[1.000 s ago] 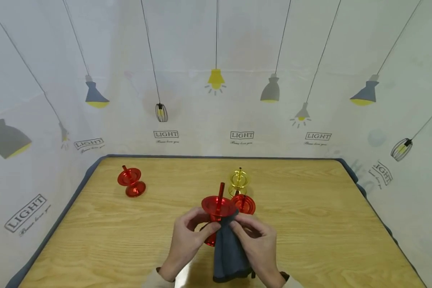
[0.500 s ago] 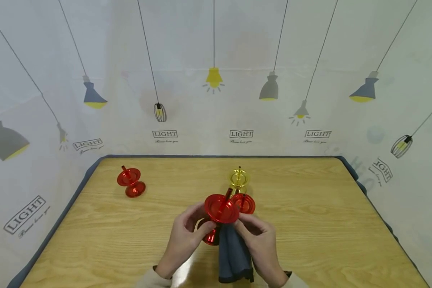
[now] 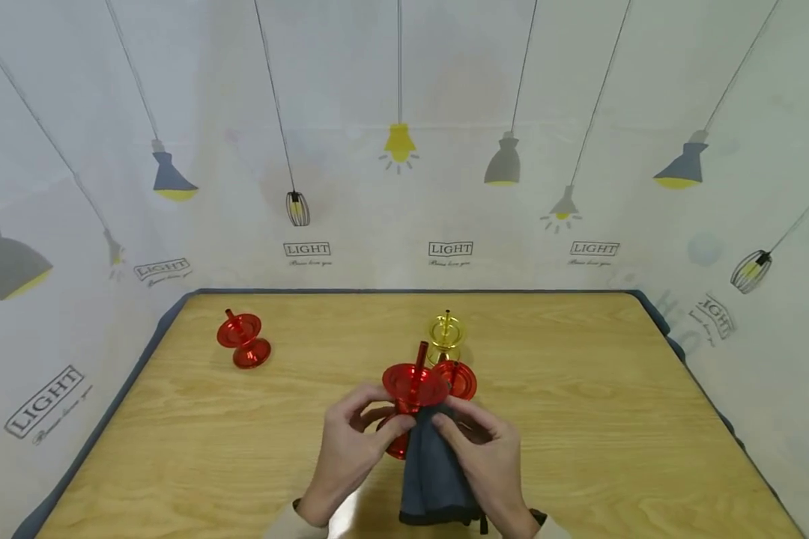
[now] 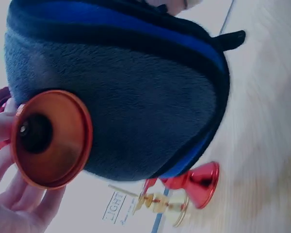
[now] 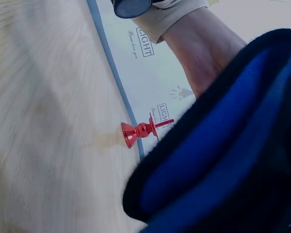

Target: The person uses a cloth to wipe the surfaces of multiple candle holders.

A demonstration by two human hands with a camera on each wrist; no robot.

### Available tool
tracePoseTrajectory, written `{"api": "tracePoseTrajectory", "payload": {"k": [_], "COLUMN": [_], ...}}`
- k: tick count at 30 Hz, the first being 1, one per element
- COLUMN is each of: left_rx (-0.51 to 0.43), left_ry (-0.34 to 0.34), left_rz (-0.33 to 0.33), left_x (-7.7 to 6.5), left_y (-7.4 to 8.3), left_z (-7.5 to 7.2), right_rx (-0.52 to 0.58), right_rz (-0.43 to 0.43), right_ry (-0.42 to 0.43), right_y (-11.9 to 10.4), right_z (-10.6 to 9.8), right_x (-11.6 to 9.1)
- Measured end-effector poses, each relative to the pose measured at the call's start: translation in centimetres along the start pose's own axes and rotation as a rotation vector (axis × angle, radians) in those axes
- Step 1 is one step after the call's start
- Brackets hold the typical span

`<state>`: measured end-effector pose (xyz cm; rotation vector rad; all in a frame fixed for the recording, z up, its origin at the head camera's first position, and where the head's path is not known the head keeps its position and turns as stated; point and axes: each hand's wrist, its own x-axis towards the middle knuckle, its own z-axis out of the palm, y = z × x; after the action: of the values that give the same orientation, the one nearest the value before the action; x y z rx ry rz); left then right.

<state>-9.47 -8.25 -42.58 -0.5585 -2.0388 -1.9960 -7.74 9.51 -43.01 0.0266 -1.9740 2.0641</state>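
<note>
My left hand (image 3: pixel 352 445) grips a shiny red candlestick (image 3: pixel 414 383) by its stem, just under the wide dish. It is held up over the table, its spike pointing upward. In the left wrist view, the hollow underside of its base (image 4: pixel 68 145) faces the camera. With thumb and fingers, my right hand (image 3: pixel 491 453) pinches a dark grey-blue cloth (image 3: pixel 438 475) against the stem beneath the dish. The cloth hangs down in folds; its bright blue inner side (image 5: pixel 208 136) shows in the right wrist view. My right fingertips are partly hidden behind cloth and dish.
A second red candlestick (image 3: pixel 457 378) stands just behind the held one and is partly covered by it. Behind that is a gold candlestick (image 3: pixel 446 332). Another red candlestick (image 3: pixel 249 352) stands at the back left of the wooden table (image 3: pixel 580 404). A lamp-patterned sheet surrounds the table.
The held candlestick tipped its dish towards me half a second ago and is now more upright again. The cloth swung slightly right, then back left. The standing candlesticks have stayed put.
</note>
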Motion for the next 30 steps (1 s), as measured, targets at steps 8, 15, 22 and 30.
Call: {"api": "tracePoseTrajectory", "payload": {"k": [8,15,22,30], "left_rx": [-0.215,-0.035,0.116,-0.084], "left_ry": [-0.261,-0.055,0.088,-0.111], "left_rz": [0.008,-0.013,-0.016,-0.065], "left_x": [0.5,-0.2,-0.5,-0.2], "left_y": [-0.9,-0.6,0.0,-0.6], "left_z": [-1.7,-0.8,-0.4,-2.7], "right_rx": [0.004,0.011,-0.015,0.029], "right_rz": [0.057,0.12,0.047,0.101], "right_ry": [-0.032,0.005,0.039,-0.046], "right_y": [0.2,0.3,0.0,-0.4], "right_z": [-0.1,0.3,1.2,1.3], "right_x": [-0.1,0.2,0.3,0.0]}}
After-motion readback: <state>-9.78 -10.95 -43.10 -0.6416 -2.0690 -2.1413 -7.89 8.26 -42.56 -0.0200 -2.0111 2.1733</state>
